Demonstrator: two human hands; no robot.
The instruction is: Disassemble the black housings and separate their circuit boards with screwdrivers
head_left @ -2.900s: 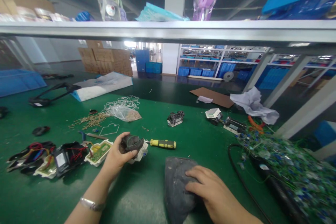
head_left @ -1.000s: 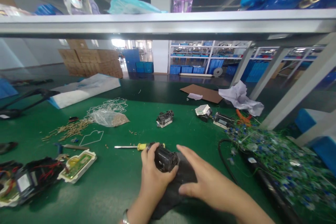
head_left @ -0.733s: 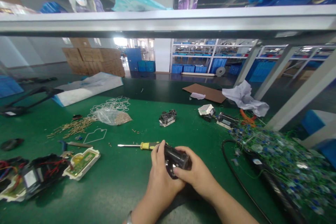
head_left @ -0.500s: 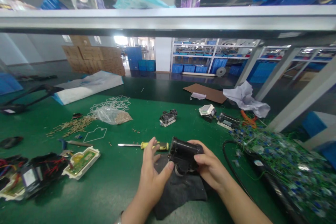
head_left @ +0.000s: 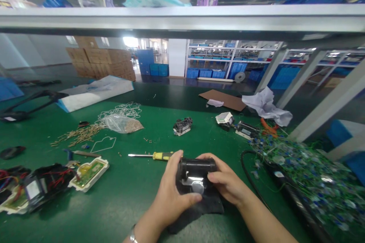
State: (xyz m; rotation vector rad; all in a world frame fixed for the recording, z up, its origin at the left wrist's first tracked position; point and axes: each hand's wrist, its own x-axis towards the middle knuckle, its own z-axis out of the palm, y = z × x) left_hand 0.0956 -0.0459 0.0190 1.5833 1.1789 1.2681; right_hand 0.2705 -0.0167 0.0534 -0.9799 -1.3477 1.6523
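Observation:
A black cylindrical housing point(head_left: 198, 168) with a shiny round part on its near side is held between both hands, above a dark cloth point(head_left: 209, 205) on the green bench. My left hand point(head_left: 176, 193) wraps its left end, with the thumb along the lower front. From the right, my right hand point(head_left: 226, 178) grips the other end, thumb on the front and fingers behind. Just beyond my left fingers lies a screwdriver point(head_left: 161, 155) with a yellow and black handle, partly covered by them.
Left are an opened circuit-board housing point(head_left: 90, 174), wired black units point(head_left: 47, 186), brass screws point(head_left: 82, 134) and a plastic bag point(head_left: 122, 124). Ahead sit a similar black assembly point(head_left: 182, 126) and two more units. A tangled green-and-blue heap point(head_left: 310, 174) fills the right. A shelf point(head_left: 182, 17) crosses above.
The housing has turned in my hands, so its shiny round side now faces me. My left hand has closed in around its left end; the screwdriver's handle is more covered.

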